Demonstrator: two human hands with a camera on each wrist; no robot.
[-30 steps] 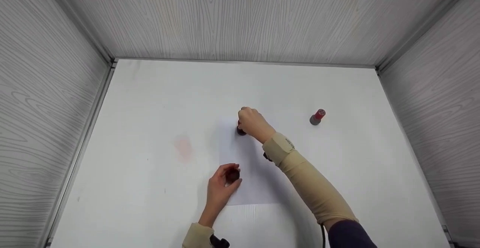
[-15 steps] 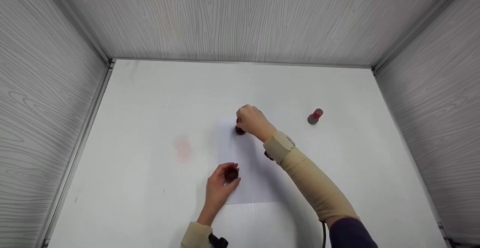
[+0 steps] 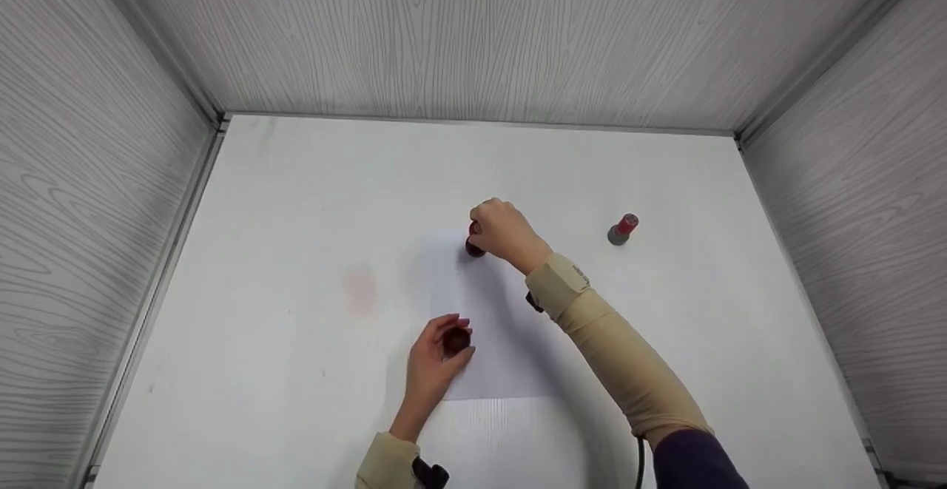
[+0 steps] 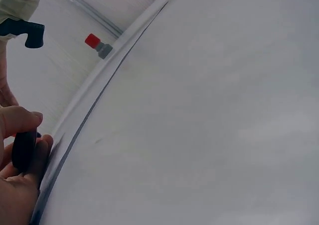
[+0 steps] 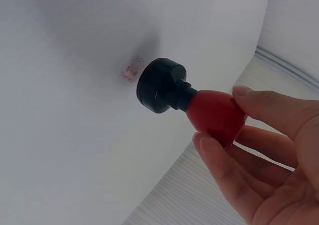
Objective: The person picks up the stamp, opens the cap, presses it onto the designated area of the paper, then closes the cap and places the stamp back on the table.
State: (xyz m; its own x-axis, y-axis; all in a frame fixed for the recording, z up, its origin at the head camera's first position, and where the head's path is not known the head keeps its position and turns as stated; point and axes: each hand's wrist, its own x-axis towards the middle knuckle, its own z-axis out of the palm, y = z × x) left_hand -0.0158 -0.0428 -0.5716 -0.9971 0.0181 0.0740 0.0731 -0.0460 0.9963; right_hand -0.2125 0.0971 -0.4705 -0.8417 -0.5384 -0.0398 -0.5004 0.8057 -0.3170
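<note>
My right hand pinches the red handle of a stamp between thumb and fingers. The stamp's round black base tilts over a white sheet of paper, near its far left part. Beside that base, a small red stamp mark shows on the paper. Nearer to me, at the sheet's left edge, my left hand grips a round dark cap between thumb and fingers. The cap also shows in the head view, its dark round face upward.
A second stamp, red on top with a grey lower part, stands on the white table to the right. A faint pink smear marks the table left of the paper. Grey wood-grain panels enclose the back and sides.
My right hand has shifted slightly toward the back with the stamp, after hardly moving before. The left hand keeps its hold on the cap in nearly the same place.
</note>
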